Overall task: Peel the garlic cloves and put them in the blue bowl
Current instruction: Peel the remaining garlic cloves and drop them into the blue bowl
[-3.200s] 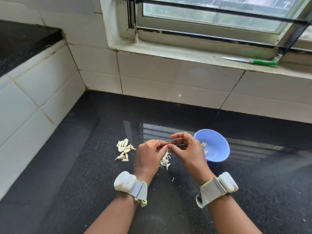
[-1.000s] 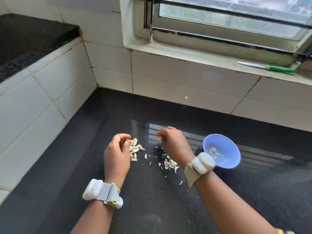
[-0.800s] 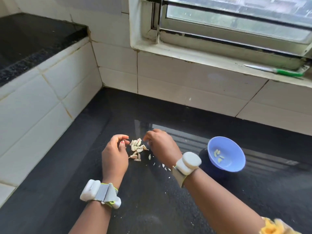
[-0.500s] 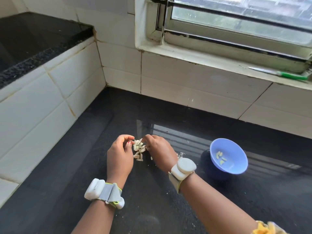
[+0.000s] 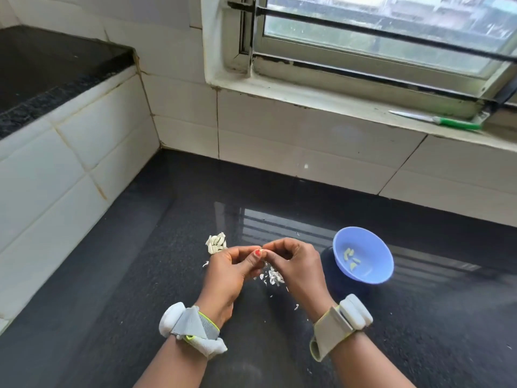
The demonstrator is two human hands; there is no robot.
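Note:
My left hand (image 5: 230, 271) and my right hand (image 5: 296, 266) meet fingertip to fingertip above the black counter (image 5: 140, 289) and pinch a small garlic clove (image 5: 262, 250) between them; the clove is mostly hidden by the fingers. A small pile of unpeeled cloves (image 5: 216, 242) lies just beyond my left hand. White peel scraps (image 5: 272, 276) are scattered under my hands. The blue bowl (image 5: 375, 247) stands to the right of my right hand, tilted toward me, with a few peeled cloves (image 5: 351, 257) inside.
White tiled walls enclose the counter at the left and back. A green-handled knife (image 5: 436, 120) lies on the window sill at the upper right. A raised black ledge (image 5: 42, 71) sits at the far left. Both wrists wear strapped bands.
My right hand reached left to the clove pile, took one clove, and came back to the middle. Both hands now hold it together over the peel scraps.

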